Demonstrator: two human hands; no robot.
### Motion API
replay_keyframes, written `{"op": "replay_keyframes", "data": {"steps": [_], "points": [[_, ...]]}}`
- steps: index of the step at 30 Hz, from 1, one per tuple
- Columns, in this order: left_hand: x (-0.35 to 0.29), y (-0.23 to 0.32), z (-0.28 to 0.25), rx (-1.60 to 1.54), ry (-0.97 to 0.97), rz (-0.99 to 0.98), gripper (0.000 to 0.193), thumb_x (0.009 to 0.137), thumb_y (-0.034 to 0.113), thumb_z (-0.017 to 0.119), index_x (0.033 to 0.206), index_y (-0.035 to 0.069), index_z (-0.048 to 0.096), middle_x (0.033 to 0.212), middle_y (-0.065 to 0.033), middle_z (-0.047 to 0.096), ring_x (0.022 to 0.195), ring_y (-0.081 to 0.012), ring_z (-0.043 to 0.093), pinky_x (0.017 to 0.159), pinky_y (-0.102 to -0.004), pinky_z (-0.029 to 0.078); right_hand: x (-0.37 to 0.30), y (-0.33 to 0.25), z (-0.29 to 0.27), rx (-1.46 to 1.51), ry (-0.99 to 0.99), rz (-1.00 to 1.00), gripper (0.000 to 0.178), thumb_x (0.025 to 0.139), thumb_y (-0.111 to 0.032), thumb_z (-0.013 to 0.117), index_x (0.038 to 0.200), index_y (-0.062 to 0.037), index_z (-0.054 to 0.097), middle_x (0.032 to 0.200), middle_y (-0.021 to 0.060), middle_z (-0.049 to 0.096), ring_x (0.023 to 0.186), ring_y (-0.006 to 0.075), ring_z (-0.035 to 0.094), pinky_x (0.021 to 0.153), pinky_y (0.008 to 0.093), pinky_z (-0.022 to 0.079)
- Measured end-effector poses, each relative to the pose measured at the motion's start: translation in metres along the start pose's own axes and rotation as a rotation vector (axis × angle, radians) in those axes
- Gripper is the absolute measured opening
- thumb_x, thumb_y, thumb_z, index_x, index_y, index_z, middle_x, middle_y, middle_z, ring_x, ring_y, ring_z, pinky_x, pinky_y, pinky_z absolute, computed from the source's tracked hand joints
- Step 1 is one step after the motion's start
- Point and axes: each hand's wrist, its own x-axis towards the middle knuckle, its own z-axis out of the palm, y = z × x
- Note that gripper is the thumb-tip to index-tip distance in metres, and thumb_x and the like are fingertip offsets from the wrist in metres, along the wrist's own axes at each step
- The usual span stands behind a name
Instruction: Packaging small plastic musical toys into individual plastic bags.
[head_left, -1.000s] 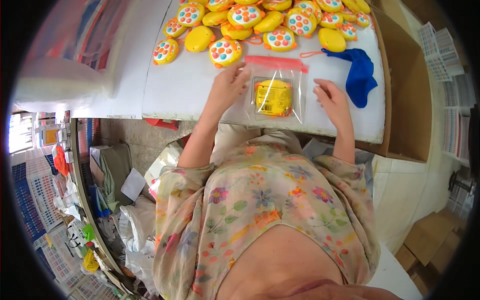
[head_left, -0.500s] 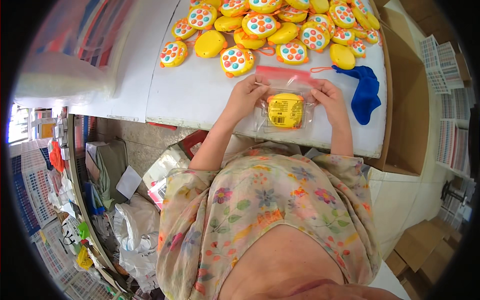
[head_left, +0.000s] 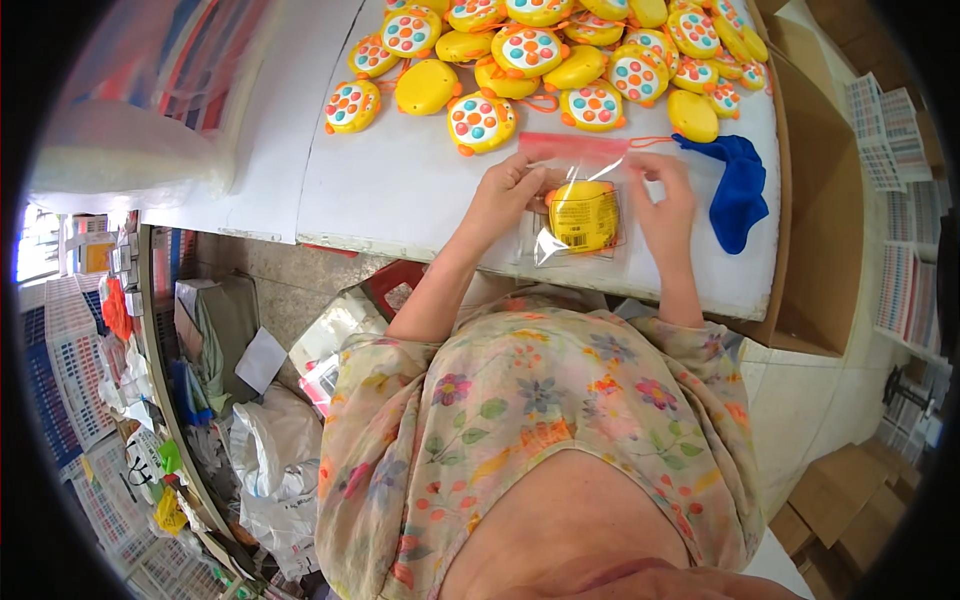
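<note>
A clear zip bag (head_left: pixel 545 232) with a pink top strip lies at the table's near edge. Inside it is a yellow toy (head_left: pixel 584 215), its printed back facing up and a bit of orange showing at its upper left corner. My left hand (head_left: pixel 510 198) pinches the bag's left side, with thumb and forefinger beside the toy. At the right side of the bag, my right hand (head_left: pixel 666 195) has its thumb and forefinger bent together near the edge; the fingertips are partly hard to make out. A blue cloth pouch (head_left: pixel 736 195) with an orange cord lies beyond it on the right.
A heap of yellow toys (head_left: pixel 480 122) with white, dotted tops covers the far side of the white table (head_left: pixel 400 190). Clear plastic bags (head_left: pixel 130 150) lie at the far left. A cardboard box (head_left: pixel 820 230) stands against the table's right edge.
The toy has turned slightly within the bag. My right hand has shifted a little right, its fingers more curled. The whole view has shifted slightly.
</note>
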Motion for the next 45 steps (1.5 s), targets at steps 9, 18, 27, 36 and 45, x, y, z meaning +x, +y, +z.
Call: {"op": "replay_keyframes", "data": {"steps": [9, 18, 27, 36, 45], "points": [[-0.008, 0.027, 0.021, 0.537, -0.054, 0.181, 0.024, 0.094, 0.008, 0.051, 0.116, 0.000, 0.057, 0.086, -0.0065, 0.066, 0.074, -0.0111, 0.061, 0.067, -0.0257, 0.051, 0.013, -0.040, 0.031, -0.247, -0.050, -0.475, 0.034, 0.070, 0.000, 0.068, 0.103, -0.0074, 0.064, 0.089, 0.0072, 0.063, 0.083, 0.0259, 0.058, 0.075, 0.0362, 0.048], [-0.002, 0.017, 0.007, 0.268, -0.118, 0.137, 0.024, 0.097, 0.009, 0.046, 0.117, 0.000, 0.057, 0.092, -0.0051, 0.067, 0.077, -0.0110, 0.062, 0.071, -0.0241, 0.050, 0.021, 0.033, -0.046, -0.109, 0.393, 0.159, 0.013, 0.083, 0.003, 0.060, 0.095, -0.0028, 0.058, 0.092, 0.0059, 0.065, 0.083, 0.0139, 0.059, 0.075, 0.0249, 0.048], [0.006, 0.000, -0.003, 0.027, -0.043, -0.078, 0.027, 0.098, 0.014, 0.046, 0.120, 0.001, 0.053, 0.100, -0.0075, 0.067, 0.089, -0.0112, 0.064, 0.073, -0.0222, 0.051, -0.013, 0.081, -0.085, -0.478, 0.288, 0.016, 0.016, 0.080, 0.001, 0.060, 0.091, -0.0083, 0.068, 0.094, 0.0036, 0.066, 0.088, 0.0225, 0.060, 0.078, 0.0328, 0.047], [0.001, -0.011, -0.005, 0.008, -0.108, 0.044, 0.013, 0.095, 0.015, 0.053, 0.101, 0.003, 0.054, 0.098, -0.0051, 0.065, 0.085, -0.0085, 0.060, 0.072, -0.0230, 0.050, 0.007, 0.047, -0.073, -0.339, 0.365, 0.014, 0.031, 0.085, 0.003, 0.053, 0.114, -0.0042, 0.060, 0.116, 0.0078, 0.058, 0.099, 0.0163, 0.055, 0.082, 0.0260, 0.045], [-0.012, 0.018, 0.000, 0.015, -0.165, 0.021, 0.019, 0.097, 0.015, 0.048, 0.111, 0.003, 0.052, 0.105, -0.0052, 0.064, 0.079, -0.0061, 0.059, 0.067, -0.0223, 0.050, -0.012, 0.010, -0.017, 0.646, -0.281, 0.432, 0.022, 0.091, -0.006, 0.058, 0.112, 0.0008, 0.058, 0.090, 0.0051, 0.064, 0.079, 0.0084, 0.058, 0.071, 0.0221, 0.047]]}}
